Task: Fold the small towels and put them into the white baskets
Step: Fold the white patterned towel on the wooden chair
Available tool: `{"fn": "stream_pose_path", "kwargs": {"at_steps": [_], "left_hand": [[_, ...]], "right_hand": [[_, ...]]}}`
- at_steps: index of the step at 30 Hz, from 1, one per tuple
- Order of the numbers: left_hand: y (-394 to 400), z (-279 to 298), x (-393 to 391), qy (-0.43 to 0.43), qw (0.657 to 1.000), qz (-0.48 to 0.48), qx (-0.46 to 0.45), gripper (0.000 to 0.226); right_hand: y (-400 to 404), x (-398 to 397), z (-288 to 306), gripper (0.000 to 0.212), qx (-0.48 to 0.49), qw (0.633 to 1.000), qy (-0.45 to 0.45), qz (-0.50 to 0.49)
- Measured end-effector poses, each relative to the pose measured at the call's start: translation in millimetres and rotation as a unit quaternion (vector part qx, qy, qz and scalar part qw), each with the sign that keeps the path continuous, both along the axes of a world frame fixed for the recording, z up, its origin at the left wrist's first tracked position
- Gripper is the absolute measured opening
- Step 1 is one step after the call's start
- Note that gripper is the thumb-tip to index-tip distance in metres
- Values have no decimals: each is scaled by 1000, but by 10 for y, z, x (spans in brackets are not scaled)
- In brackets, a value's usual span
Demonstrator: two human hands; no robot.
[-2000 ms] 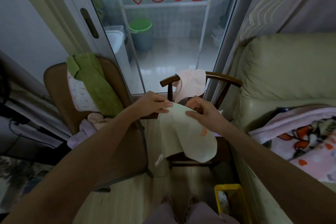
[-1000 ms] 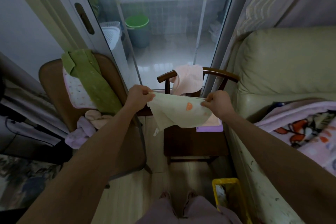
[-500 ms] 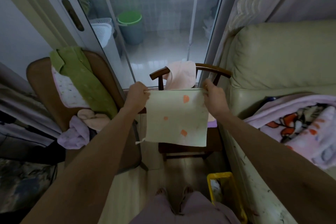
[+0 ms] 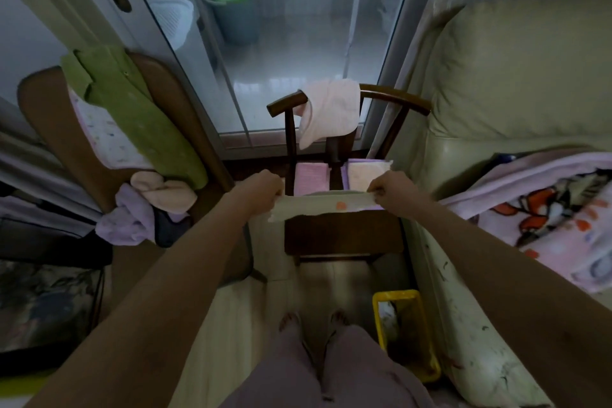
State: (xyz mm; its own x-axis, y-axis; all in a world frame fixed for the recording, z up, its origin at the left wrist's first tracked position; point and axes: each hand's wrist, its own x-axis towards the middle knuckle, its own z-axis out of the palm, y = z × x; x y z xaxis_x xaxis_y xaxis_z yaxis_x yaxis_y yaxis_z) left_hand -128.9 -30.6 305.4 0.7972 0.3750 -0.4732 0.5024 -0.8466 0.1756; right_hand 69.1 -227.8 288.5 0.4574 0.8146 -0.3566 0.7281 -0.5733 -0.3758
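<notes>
1. While both arms reach forward over the wooden chair (image 4: pixel 342 235), the small towel (image 4: pixel 326 206) is stretched flat and taut between the two hands, seen nearly edge-on as a pale band with an orange spot.
2. Curled round the towel's left end, the left hand (image 4: pixel 261 187) grips it with closed fingers; a short ragged corner of cloth pokes out just below those fingers.
3. The right hand (image 4: pixel 394 189) pinches the towel's right end, thumb and fingers (image 4: pixel 377 194) closed on the cloth.
4. Just beyond the fingers of both hands, two folded towels (image 4: pixel 341 177) lie side by side on the back of the chair seat, one pink, one paler on a lilac layer.
5. Farther beyond the fingers, a pink cloth (image 4: pixel 331 116) hangs over the chair's top rail.
6. Well left of the left fingers, a green garment (image 4: pixel 132 113) drapes a brown chair back, with crumpled lilac and peach cloths (image 4: pixel 149 205) below it.
7. Right of the right fingers sit a sofa (image 4: pixel 516 76) and a patterned blanket (image 4: pixel 546 209).
8. Nearer the person than the fingers, a yellow bin (image 4: pixel 409 334) stands on the floor.
</notes>
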Motion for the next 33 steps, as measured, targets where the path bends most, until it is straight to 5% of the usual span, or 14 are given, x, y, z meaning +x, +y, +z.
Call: {"fn": "stream_pose_path", "kwargs": {"at_steps": [5,10,15,18,22,28,33], "left_hand": [[-6,-311,181,-13,1000,-25,11,15],[72,-811,211,61,995,-69,-26,16],[246,-1159,296,70,995,-67,-20,20],[280,-1290,345,64,996,-60,1,19],[339,-1323,436,41,996,-69,45,15],[415,-1272,348,-66,971,-164,160,17],[142,-1782,151,-25,967,-201,152,20]], "right_hand": [[-73,96,-353,29,-21,1000,-8,-16],[-187,136,-789,10,-12,996,85,6],[-68,187,-1081,23,-17,991,52,123],[25,224,-1148,13,-26,984,22,173],[114,359,-1221,33,-50,981,-42,184],[148,459,-1256,27,3,980,-128,151],[-29,174,-1790,18,-27,981,-106,157]]}}
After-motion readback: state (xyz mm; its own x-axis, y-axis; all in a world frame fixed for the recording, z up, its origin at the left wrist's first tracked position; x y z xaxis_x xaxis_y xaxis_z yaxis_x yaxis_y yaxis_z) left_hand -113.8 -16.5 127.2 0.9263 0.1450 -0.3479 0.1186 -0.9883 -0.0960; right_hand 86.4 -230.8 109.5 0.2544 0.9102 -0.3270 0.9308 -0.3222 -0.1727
